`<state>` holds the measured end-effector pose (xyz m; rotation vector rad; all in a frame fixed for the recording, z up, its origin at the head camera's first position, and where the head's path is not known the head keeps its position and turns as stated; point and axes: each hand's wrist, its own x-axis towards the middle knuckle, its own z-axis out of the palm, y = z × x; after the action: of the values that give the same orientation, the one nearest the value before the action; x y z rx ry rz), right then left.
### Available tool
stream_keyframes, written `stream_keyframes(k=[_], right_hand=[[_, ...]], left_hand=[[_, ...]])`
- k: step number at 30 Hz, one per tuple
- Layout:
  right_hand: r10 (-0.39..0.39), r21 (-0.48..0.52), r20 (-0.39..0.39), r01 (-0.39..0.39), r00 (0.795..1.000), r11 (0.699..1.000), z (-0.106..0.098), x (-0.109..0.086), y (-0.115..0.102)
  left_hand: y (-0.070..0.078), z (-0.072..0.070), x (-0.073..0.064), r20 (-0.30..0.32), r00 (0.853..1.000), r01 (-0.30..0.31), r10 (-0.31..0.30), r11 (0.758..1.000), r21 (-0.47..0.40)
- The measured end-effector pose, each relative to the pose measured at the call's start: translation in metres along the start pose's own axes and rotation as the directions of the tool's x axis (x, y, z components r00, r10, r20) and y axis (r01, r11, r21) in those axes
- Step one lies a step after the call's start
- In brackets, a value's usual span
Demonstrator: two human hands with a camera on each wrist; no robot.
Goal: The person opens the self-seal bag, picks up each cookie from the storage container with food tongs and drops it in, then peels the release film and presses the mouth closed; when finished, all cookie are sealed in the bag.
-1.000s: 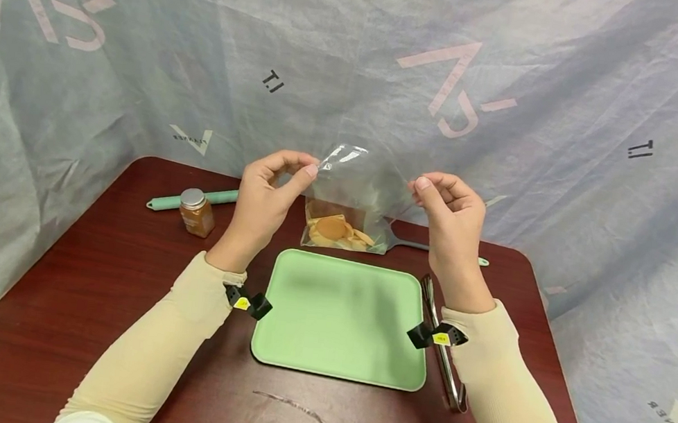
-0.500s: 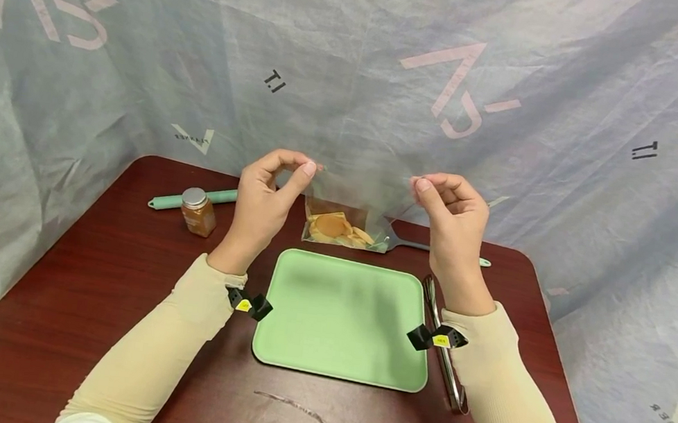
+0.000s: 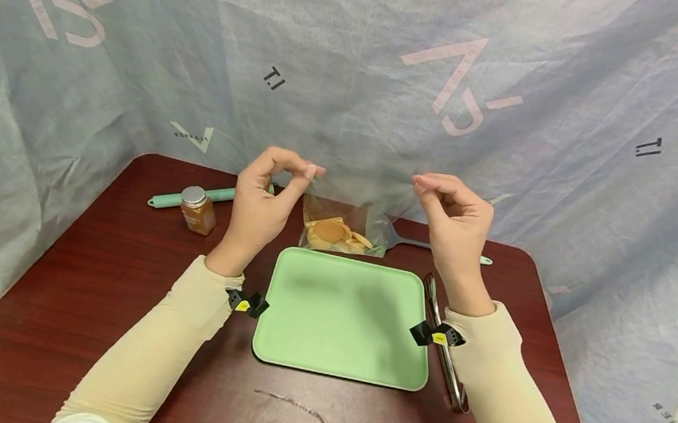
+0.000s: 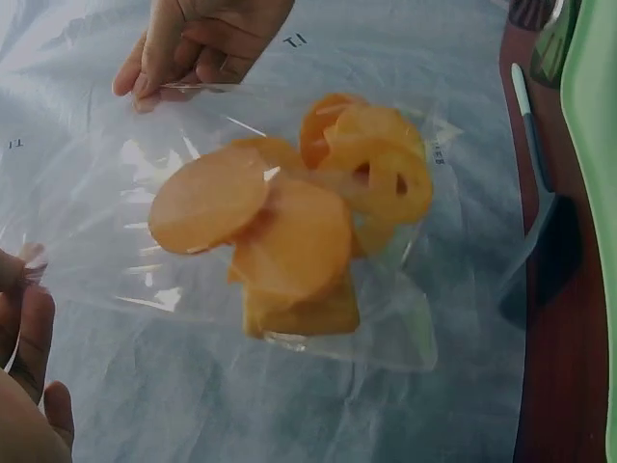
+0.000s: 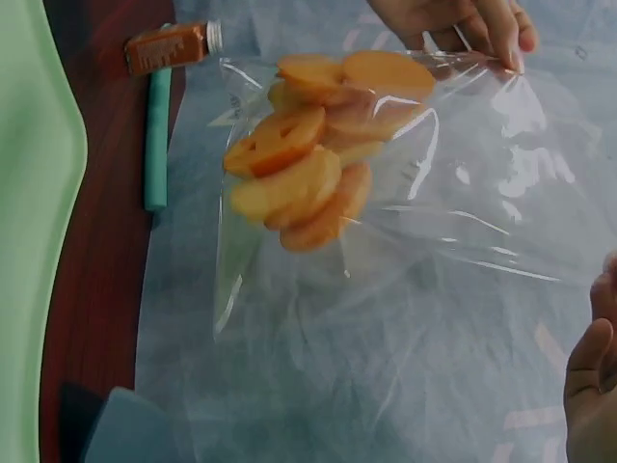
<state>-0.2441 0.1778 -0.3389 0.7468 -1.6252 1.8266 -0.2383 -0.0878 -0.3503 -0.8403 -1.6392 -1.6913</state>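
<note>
A clear plastic bag (image 3: pixel 373 243) hangs upright behind the tray, stretched between my two hands. Several flat orange-yellow slices (image 4: pixel 294 231), mostly round and some with holes, lie bunched at its bottom; their exact kind is unclear. My left hand (image 3: pixel 265 196) pinches the bag's upper left edge between thumb and fingers. At the upper right edge, my right hand (image 3: pixel 458 228) pinches it the same way. In the right wrist view, the bag (image 5: pixel 289 299) looks slack and creased near the top. Whether its mouth is parted cannot be made out.
A light green tray (image 3: pixel 342 320) lies on the dark red table, with metal tongs (image 3: pixel 450 364) along its right side. At the left stand a jar (image 3: pixel 197 211) with a silver lid and a green-handled utensil (image 3: pixel 167 201). A grey spatula (image 3: pixel 411 243) lies behind.
Both hands keep their pinch on the bag and have shifted only slightly. The bag's bottom has dropped a little, and its shiny top edge now lies flatter.
</note>
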Motion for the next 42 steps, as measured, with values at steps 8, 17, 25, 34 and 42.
stream_keyframes(k=[8,17,25,34,42], right_hand=[[-0.012,-0.095,0.045,0.017,0.999,0.995,0.006,0.000,-0.017],[-0.074,-0.218,0.114,0.097,0.991,0.971,0.006,0.003,-0.023],[-0.127,-0.337,0.125,0.162,0.984,0.927,0.009,0.003,-0.028],[-0.136,-0.452,0.115,0.174,0.984,0.875,0.014,0.003,-0.036],[0.058,-0.268,0.230,0.006,0.972,0.964,0.010,0.004,-0.033]], left_hand=[[0.003,-0.004,0.001,0.044,0.996,-0.089,0.082,0.976,0.198],[0.007,-0.003,0.000,0.058,0.976,-0.217,0.212,0.895,0.390],[0.013,-0.001,-0.002,0.039,0.955,-0.277,0.295,0.833,0.480],[0.014,-0.001,-0.003,0.041,0.960,-0.255,0.278,0.799,0.545],[0.015,-0.005,-0.004,0.085,0.996,-0.061,0.030,0.916,0.397]])
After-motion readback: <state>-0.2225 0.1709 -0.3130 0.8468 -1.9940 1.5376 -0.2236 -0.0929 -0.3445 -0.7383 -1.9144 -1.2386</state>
